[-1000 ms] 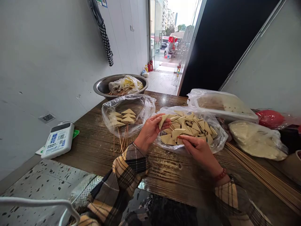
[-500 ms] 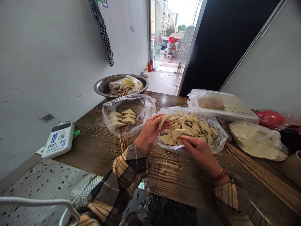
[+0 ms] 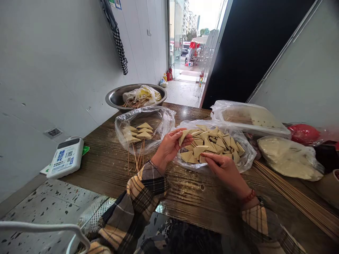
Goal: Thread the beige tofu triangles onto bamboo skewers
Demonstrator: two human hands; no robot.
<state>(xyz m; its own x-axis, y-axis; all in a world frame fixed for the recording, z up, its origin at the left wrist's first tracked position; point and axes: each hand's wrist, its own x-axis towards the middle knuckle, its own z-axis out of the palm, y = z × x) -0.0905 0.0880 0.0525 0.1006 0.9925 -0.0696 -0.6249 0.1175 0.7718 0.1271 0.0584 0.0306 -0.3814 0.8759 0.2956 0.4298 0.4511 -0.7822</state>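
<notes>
My left hand (image 3: 171, 148) pinches a pale tan triangular piece of tofu sheet (image 3: 184, 136) between thumb and fingers. Below and right of it lies an open clear plastic bag (image 3: 247, 163) filled with a heap of similar tofu triangles (image 3: 219, 143). Over the near edge of that heap, my right hand (image 3: 221, 165) is closed in a pinch; what it holds, if anything, is too small to make out. To the left, another clear bag (image 3: 164, 118) contains stacked tofu triangles (image 3: 144, 131) on thin wooden skewers (image 3: 137, 158), whose ends stick out toward me.
Behind the left bag stands a metal basin (image 3: 111, 98) with bagged skewers. A bundle of bare skewers (image 3: 293, 195) lies at the right, beside a bag of pale food (image 3: 291, 158) and a plastic-wrapped tray (image 3: 254, 120). A white boxy device (image 3: 66, 160) sits at the table's left edge.
</notes>
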